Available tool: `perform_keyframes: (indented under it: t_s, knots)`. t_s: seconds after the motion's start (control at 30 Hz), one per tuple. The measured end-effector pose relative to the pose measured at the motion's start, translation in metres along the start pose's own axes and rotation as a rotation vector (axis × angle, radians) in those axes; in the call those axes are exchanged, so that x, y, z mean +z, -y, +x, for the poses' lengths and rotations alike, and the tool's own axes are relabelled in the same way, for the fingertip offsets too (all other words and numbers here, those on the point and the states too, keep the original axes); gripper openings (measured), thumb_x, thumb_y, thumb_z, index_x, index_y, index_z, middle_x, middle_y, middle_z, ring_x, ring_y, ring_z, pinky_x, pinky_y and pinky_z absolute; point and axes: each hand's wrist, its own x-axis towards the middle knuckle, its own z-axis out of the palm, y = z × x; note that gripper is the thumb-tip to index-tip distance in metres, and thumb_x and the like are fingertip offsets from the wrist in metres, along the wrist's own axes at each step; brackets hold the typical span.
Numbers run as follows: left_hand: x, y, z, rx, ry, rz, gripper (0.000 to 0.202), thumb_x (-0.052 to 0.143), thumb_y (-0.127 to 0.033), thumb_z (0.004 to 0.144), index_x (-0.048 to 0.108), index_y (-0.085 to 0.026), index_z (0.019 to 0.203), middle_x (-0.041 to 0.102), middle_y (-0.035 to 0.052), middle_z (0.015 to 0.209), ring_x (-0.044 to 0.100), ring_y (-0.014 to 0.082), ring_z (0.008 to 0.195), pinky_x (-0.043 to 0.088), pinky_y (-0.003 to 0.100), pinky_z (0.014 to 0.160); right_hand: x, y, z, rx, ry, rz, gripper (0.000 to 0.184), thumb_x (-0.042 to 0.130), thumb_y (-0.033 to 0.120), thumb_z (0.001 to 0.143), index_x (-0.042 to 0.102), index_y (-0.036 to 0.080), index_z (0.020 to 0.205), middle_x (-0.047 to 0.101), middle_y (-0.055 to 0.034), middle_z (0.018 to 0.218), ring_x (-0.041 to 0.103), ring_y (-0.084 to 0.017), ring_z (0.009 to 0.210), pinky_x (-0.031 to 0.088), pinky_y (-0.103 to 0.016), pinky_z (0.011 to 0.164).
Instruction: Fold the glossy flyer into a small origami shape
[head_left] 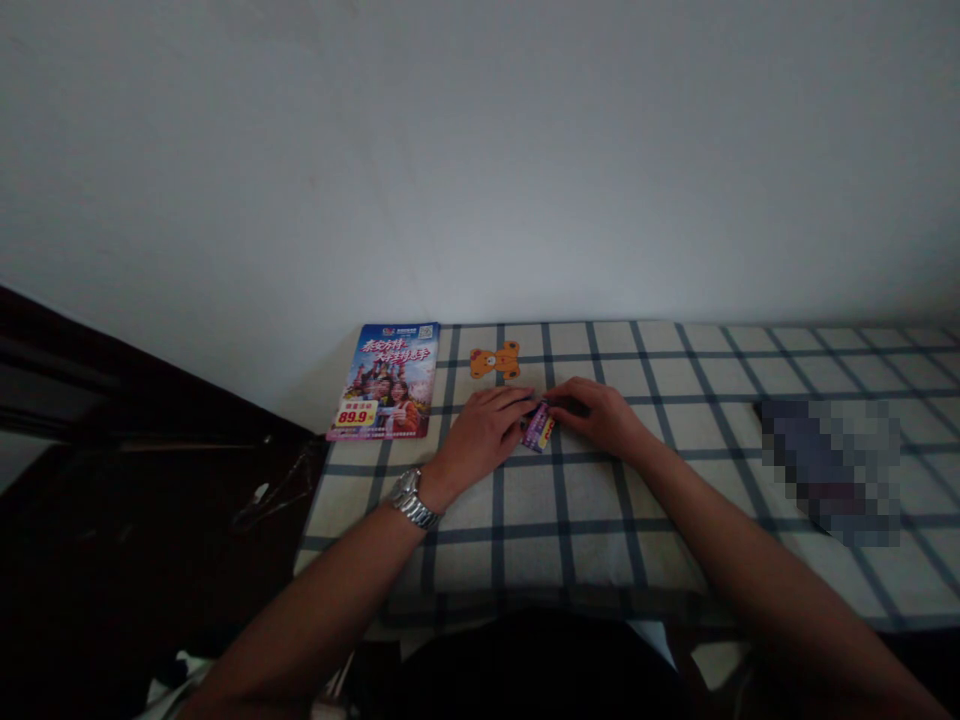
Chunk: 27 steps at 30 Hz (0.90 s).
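Note:
A small piece of folded purple printed paper [537, 432], with a yellow patch on it, lies between my two hands on the checked cloth. My left hand [487, 428], with a metal watch [414, 498] at its wrist, is closed at the paper's left side, its thumb and fingers reaching the upper edge. Pinched at the upper right corner of the paper is my right hand [596, 412]. The fingers hide part of the top edge. Just beyond my left hand lies an orange teddy bear shape [495, 360], flat on the cloth.
A stack of printed flyers [386, 385] rests at the left end of the checked tablecloth [600, 540]. A blurred dark flat object [825, 470] lies on the right. Behind the table rises a pale wall [525, 160]; dark floor and furniture are at the left.

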Motion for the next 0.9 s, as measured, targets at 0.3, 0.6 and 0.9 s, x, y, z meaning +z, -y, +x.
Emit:
perform_keyframes:
  t_s: [0.3,0.6,0.9]
  knots:
    - [-0.0032,-0.0033,0.0006,-0.029,-0.004,0.026,0.029,0.068,-0.028,0.100,0.067,-0.024,0.128,0.069,0.0049,0.128,0.062,0.0250,0.119,0.049,0.047,0.107,0.0011,0.0006,0.0014,-0.010,-0.017,-0.008,0.013,0.067,0.028,0.097,0.074,0.024,0.108,0.074,-0.0048,0.100,0.069,-0.019,0.085,0.056,-0.032,0.078]
    - [0.0001,-0.0048,-0.0003,-0.133,-0.069,0.071,0.023,0.075,-0.036,0.095,0.068,-0.021,0.111,0.066,0.0059,0.112,0.063,0.0260,0.106,0.054,0.045,0.096,0.0021,0.0027,0.0009,-0.016,-0.046,-0.015,0.018,0.067,0.028,0.098,0.073,0.024,0.114,0.073,-0.0071,0.107,0.070,-0.021,0.091,0.058,-0.035,0.083]
    - [0.0000,-0.0083,0.0008,-0.196,-0.087,0.140,0.020,0.076,-0.037,0.094,0.067,-0.021,0.101,0.062,0.0058,0.103,0.060,0.0265,0.100,0.054,0.044,0.089,0.0091,0.0083,0.0017,-0.081,-0.026,-0.056,0.022,0.064,0.031,0.101,0.073,0.025,0.120,0.072,-0.0095,0.111,0.071,-0.024,0.101,0.059,-0.039,0.091]
